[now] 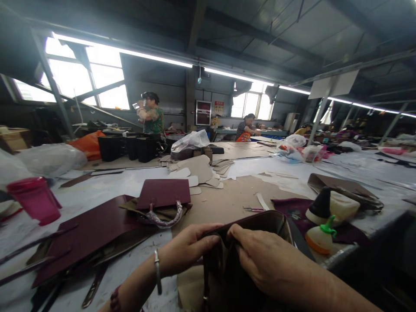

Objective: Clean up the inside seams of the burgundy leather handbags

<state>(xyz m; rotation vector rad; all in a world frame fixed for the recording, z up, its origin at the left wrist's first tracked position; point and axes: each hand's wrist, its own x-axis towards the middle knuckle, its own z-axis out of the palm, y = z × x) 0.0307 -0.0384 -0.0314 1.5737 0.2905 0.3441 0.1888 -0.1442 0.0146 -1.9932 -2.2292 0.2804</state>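
Both my hands grip the rim of a dark brown leather bag (260,223) that stands open at the near edge of the table. My left hand (188,247), with a bracelet on its wrist, pinches the bag's near left edge. My right hand (263,260) is curled over the rim beside it, fingers closed on the leather. A finished maroon handbag (163,194) with wrapped handles lies just beyond, on a stack of maroon leather panels (94,229).
A glue bottle with a green tip (320,238) and a black-capped bottle (328,206) stand at right. A pink cup (35,199) sits at left. Cardboard patterns (198,169), black bags (130,147) and plastic sacks lie farther back. Other people work at distant tables.
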